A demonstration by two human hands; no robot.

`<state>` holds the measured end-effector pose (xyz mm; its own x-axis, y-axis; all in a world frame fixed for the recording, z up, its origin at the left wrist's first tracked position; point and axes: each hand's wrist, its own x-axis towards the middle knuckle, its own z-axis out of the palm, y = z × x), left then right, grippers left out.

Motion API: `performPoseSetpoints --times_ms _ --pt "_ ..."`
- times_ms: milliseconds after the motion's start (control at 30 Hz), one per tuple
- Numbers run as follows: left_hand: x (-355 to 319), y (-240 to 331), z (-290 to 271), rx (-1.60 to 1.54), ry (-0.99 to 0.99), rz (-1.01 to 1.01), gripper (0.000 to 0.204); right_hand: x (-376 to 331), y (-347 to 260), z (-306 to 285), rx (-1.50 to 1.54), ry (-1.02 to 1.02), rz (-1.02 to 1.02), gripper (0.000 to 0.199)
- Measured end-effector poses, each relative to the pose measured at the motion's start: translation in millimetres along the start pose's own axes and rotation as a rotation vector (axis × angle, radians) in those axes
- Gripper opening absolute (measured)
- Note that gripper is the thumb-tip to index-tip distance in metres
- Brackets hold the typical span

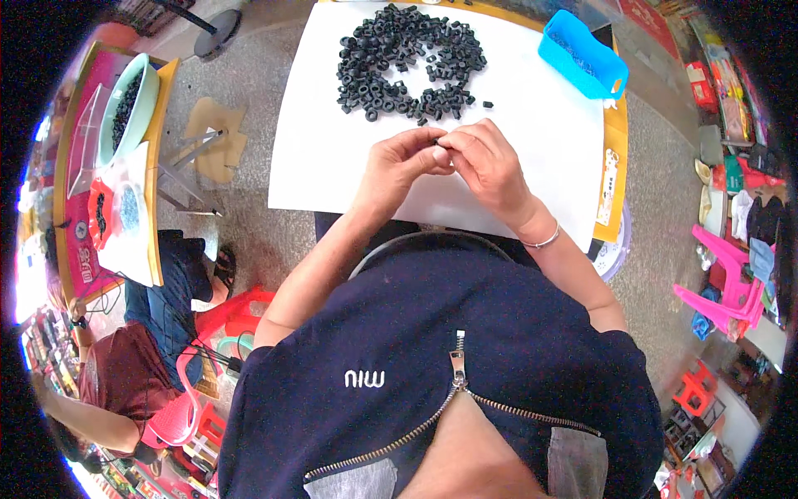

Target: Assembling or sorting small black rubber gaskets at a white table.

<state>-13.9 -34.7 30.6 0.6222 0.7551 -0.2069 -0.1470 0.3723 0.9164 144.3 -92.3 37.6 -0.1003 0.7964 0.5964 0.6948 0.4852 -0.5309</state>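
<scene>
White tabletop, both hands at its centre.
Left hand and right hand meet, fingertips pinched together on a small black part; black rings heaped at 12 o'clock, blue tray at 1.

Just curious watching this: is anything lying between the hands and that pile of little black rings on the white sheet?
Nothing visible. Bare white sheet lies between the left hand, the right hand and the pile of black rings. The blue tray sits off to the right.
</scene>
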Motion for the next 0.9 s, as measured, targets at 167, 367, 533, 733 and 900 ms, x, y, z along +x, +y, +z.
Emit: performPoseSetpoints --times_ms 167,367,533,733,900 --pt "2.4 -3.2 -4.7 0.074 -0.075 -0.032 0.028 -6.7 -5.0 2.8 0.154 -0.001 0.143 0.019" --pt "2.1 -5.9 -4.4 -0.029 -0.055 -0.082 0.025 -7.5 -13.1 -3.1 0.314 -0.043 0.390 0.016" --pt "-3.2 -3.4 12.9 -0.075 -0.069 -0.063 0.024 -0.5 -17.4 14.2 0.470 0.150 0.529 0.023" --pt "-8.9 -8.3 22.6 0.022 -0.010 -0.046 0.024 2.8 -24.9 33.8 0.415 0.209 0.507 0.032" --pt "-7.0 -14.7 22.0 -0.049 0.008 -0.065 0.022 3.9 -24.5 35.7 0.371 0.235 0.498 0.026"
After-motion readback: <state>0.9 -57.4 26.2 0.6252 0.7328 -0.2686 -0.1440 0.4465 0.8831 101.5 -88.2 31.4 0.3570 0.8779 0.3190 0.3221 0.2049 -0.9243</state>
